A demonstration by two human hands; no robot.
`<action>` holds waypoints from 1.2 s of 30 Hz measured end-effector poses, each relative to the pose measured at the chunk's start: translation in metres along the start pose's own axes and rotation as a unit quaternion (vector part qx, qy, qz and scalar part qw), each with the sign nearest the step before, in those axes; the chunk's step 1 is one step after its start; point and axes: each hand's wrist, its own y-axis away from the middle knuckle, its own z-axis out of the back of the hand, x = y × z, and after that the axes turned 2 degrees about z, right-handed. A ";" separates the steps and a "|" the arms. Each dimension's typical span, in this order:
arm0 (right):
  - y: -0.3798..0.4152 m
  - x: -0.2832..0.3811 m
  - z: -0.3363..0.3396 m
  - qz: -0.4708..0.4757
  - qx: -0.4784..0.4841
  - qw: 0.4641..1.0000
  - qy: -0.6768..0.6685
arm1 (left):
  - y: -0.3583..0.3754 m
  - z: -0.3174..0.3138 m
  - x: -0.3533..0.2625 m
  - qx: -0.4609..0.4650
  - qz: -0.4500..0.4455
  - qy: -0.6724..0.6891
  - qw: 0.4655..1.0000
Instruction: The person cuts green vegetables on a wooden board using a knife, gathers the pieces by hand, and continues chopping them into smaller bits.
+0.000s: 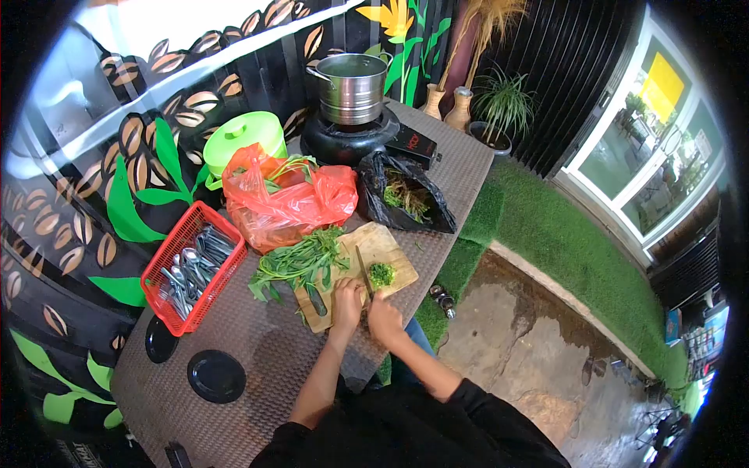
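My right hand (385, 318) is wrapped round the handle of a knife (362, 267), its blade pointing away over the wooden cutting board (380, 240). To the blade's right lies a small heap of finely chopped greens (381, 274). My left hand (347, 299) is closed on the board just left of the knife, its fingers curled over leafy greens that they mostly hide. A loose pile of leafy greens (300, 263) spreads over the board's left side and onto the table. A dark green piece (317, 303) rests near the board's lower left corner.
Beyond the board are a red plastic bag (289, 204), a black bag of greens (406, 199), a light green lidded pot (248, 140) and a steel pot (353, 90) on a stove (343, 139). Leftward, a red basket (195, 265) holds cutlery near black plates (216, 376).
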 end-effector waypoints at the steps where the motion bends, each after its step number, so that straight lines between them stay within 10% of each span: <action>1: 0.002 0.001 -0.005 -0.012 -0.004 1.000 0.007 | -0.002 -0.002 0.004 0.007 0.020 0.007 1.000; 5: -0.013 -0.002 0.010 0.008 0.010 1.000 -0.016 | -0.005 -0.007 0.008 0.021 0.156 0.081 0.984; 24: -0.009 -0.008 -0.004 0.007 0.010 1.000 -0.014 | -0.001 -0.006 0.003 -0.034 0.104 0.168 0.980; 29: 0.007 -0.018 0.014 0.039 0.035 0.998 0.024 | 0.003 -0.016 0.005 -0.050 0.006 -0.034 0.998; 36: 0.002 -0.037 0.029 0.047 -0.041 0.995 -0.080 | -0.019 -0.022 -0.013 0.003 0.086 0.112 0.990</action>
